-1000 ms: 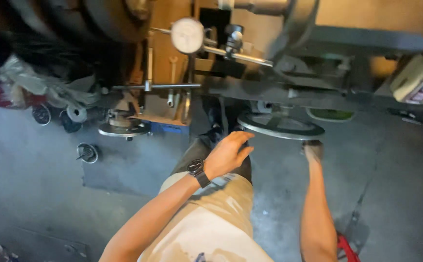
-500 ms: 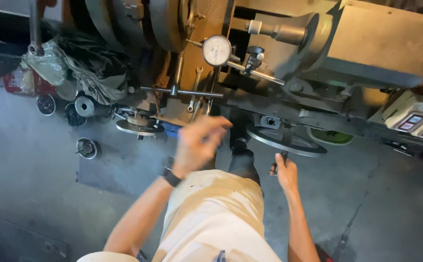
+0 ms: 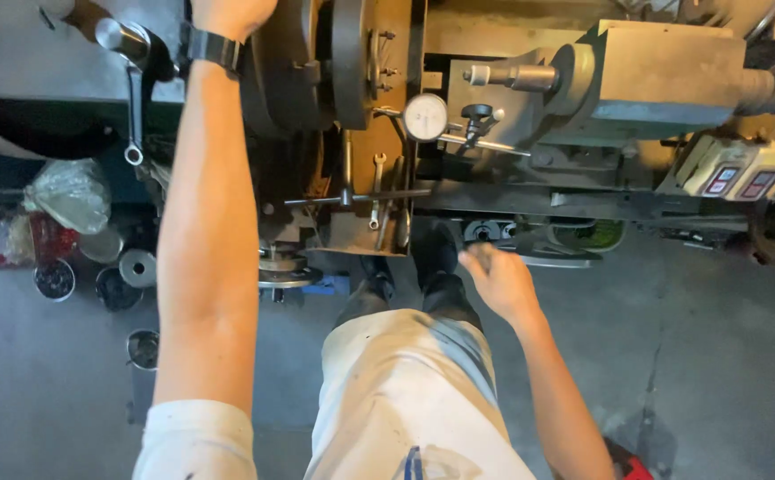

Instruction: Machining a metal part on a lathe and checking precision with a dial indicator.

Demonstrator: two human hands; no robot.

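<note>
While left hand reaches up to lathe headstock, cropped at frame top, grip cannot be told. Right hand loosely open, fingers spread, holding nothing, just beside carriage handwheel, apart from it. Dial indicator set near tailstock. Wrenches hang on apron. Judging: setup stage, handwheel not yet gripped, cutting not begun.

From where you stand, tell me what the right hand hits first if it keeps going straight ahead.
Probably the handwheel on the machine's front: the right hand reaches forward just short of it, though depth is unclear.
</note>
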